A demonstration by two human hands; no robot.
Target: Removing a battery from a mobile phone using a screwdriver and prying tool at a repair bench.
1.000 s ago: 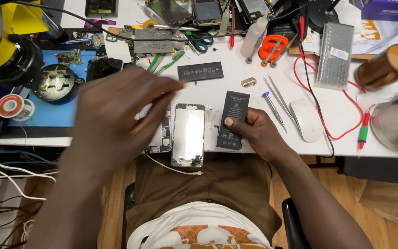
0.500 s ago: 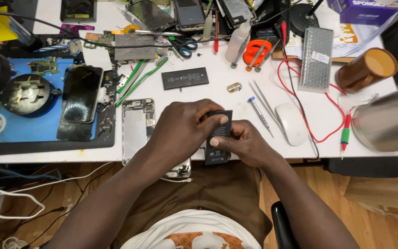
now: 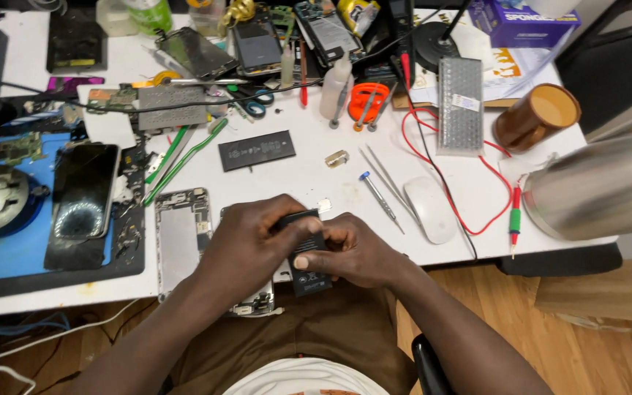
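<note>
Battery [image 3: 309, 274], flat and black, sits in both hands at the near edge of the white worktop [image 3: 316, 175]. Left hand [image 3: 250, 245] grips its top and right hand [image 3: 349, 252] grips its side. An open phone shell [image 3: 181, 238] lies just left of the battery. A second black battery [image 3: 257, 151] lies farther back. A small screwdriver [image 3: 380, 199] lies to its right.

Bright, even light — sharp, soft shadows.
</note>
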